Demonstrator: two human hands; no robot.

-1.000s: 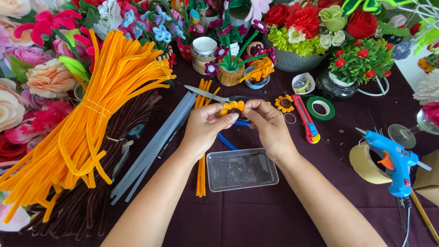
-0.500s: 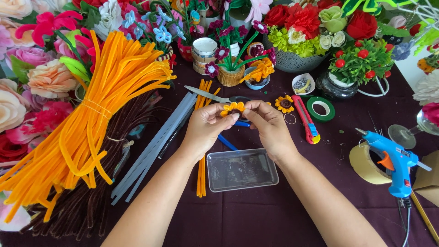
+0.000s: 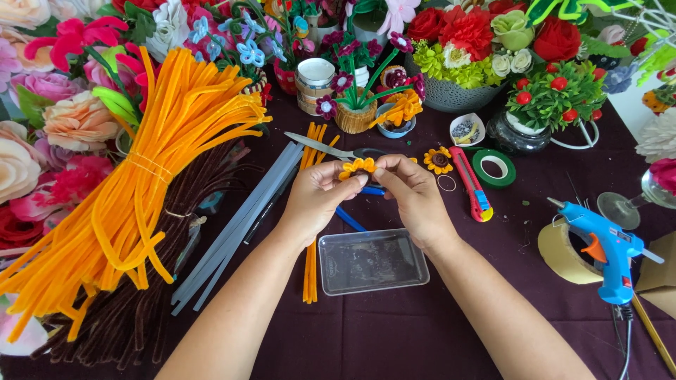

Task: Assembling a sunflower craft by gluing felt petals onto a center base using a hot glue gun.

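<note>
We see both hands over the dark cloth [image 3: 394, 338]. Left hand [image 3: 317, 197] and right hand [image 3: 412, 193] pinch one orange flower [image 3: 357, 167] between fingertips, above the clear box [image 3: 372, 260]. Scissors [image 3: 331, 148] lie just behind; glue gun [image 3: 602, 246] well right.

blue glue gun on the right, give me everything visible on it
The glue gun has a light blue plastic-looking body, an orange trigger and a metal-coloured nozzle pointing up-left. It sits propped at the right of the dark purple tablecloth, handle down, cord trailing from its base. It overlaps a tan tape roll behind it. Neither hand touches it.
</note>
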